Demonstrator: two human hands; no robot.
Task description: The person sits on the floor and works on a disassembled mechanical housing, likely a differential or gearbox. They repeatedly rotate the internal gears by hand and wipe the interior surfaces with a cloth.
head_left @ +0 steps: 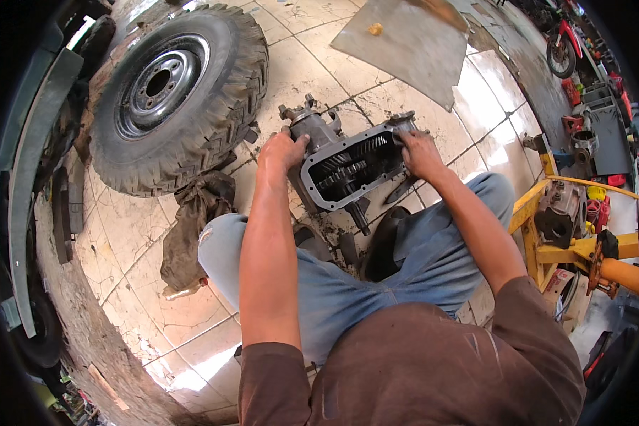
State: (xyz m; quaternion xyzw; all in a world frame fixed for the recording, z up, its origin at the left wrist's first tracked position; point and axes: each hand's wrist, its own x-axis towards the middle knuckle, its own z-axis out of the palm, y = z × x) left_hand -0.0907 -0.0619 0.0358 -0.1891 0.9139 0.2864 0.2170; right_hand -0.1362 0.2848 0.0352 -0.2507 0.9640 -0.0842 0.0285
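A grey metal gearbox housing (376, 187) rests on the tiled floor between my feet, its flanged side uncovered and facing up. Toothed gears (341, 174) on shafts show inside the dark cavity, and a splined shaft (360, 215) sticks out toward me. My left hand (284, 150) is closed round the housing's left part, thumb on top, below a yoke-like flange (302, 106). At the opposite end, my right hand (422, 155) grips the right edge, with its fingertips at the rim of the opening. The undersides of both grips are hidden.
A large knobbly tyre on a black rim (181, 99) lies at the left, with a dark rag (199, 213) beside it. Ahead lies a flat metal sheet (408, 46). A yellow steel stand (539, 220) rises at the right, near another metal housing (562, 211).
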